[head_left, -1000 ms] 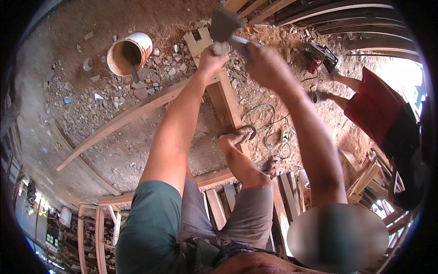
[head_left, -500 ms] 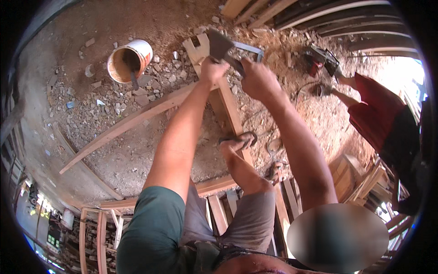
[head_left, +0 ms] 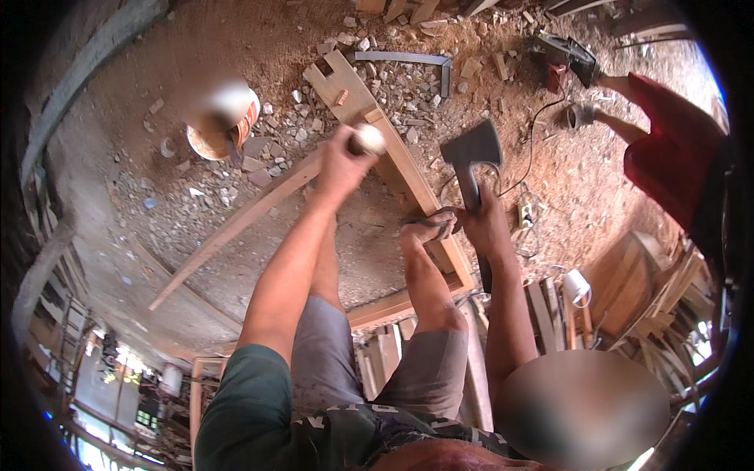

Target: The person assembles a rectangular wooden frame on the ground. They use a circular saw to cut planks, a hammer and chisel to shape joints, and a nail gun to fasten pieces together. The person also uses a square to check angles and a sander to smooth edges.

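Note:
My left hand [head_left: 342, 171] is closed round an upright tool with a pale, round end [head_left: 367, 140]; its lower part is hidden, so I cannot tell its kind. It stands over a wooden beam [head_left: 408, 177] with a notched far end. To the right, my right hand [head_left: 488, 224] grips the handle of a hatchet [head_left: 475, 147], whose dark, broad head points away from me. The hatchet is apart from the beam. A small wood chip [head_left: 342, 97] rests on the beam near the notch. My sandalled foot [head_left: 428, 229] presses against the beam's nearer part.
A long plank [head_left: 236, 231] slants off to the left. A metal square [head_left: 404, 56] lies beyond the beam, among rubble. At the far left stands a bucket [head_left: 250, 110]. Another person's leg [head_left: 616, 125] and a power tool [head_left: 567, 56] are at the right, near a cable.
The hatchet has swung rightward and nearer to me in my right hand. My left hand has moved slightly nearer, and the pale-ended tool now shows in it.

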A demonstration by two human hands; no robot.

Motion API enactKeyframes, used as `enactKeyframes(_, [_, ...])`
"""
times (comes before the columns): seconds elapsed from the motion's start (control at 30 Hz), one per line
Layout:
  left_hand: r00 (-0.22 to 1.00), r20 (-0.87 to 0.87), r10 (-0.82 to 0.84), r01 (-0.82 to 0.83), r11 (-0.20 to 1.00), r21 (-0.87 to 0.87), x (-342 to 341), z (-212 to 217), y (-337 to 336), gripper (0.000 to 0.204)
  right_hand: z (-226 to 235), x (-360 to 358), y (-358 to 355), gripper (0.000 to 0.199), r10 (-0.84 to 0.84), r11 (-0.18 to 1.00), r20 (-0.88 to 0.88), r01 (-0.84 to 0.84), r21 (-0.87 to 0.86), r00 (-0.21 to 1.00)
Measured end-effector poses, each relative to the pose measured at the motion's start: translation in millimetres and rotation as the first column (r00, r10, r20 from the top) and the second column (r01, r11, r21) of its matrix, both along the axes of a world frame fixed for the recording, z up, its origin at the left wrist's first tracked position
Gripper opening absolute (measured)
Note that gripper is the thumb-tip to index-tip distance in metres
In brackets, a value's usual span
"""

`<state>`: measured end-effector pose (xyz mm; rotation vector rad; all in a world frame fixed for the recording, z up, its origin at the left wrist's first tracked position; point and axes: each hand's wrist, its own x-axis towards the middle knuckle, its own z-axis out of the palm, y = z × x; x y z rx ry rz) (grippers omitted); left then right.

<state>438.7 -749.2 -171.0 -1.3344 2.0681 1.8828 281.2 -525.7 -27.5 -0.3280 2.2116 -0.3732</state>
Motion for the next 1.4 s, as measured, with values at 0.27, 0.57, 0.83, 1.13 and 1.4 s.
enactKeyframes(0.27, [0.479, 0.003, -0.878, 0.791, 0.43, -0.435, -58.5, -39.7, 74.9, 0.024, 5.0, 130.2, 189.0, 0.051, -0.543, 0.825, 0.16, 0.489, 0.281, 0.824])
enactKeyframes(0.57, [0.3, -0.048, -0.953, 0.889, 0.298, -0.347, -84.9, -75.9, 80.0, 0.039, 27.4, 193.1, 214.5, 0.031, -0.873, 0.481, 0.125, 0.875, 0.064, 0.471])
enactKeyframes(0.83, [0.339, -0.058, -0.939, 0.89, 0.34, -0.303, -100.0, -79.1, 81.7, 0.039, 96.9, 156.4, 208.0, 0.048, -0.948, 0.318, -0.018, 0.948, -0.021, 0.317])
enactKeyframes(1.13, [0.5, -0.095, -0.861, 0.837, 0.509, -0.201, -117.4, -85.3, 77.5, 0.021, 58.8, 50.8, 208.7, 0.049, -0.731, 0.359, -0.68, 0.82, -0.446, -0.05])
enactKeyframes(1.4, [0.424, 0.013, -0.905, 0.875, 0.406, -0.264, -115.2, -101.7, 82.5, 0.015, -76.6, 89.8, 14.8, 0.049, -0.724, 0.686, 0.043, 0.725, -0.068, 0.689])
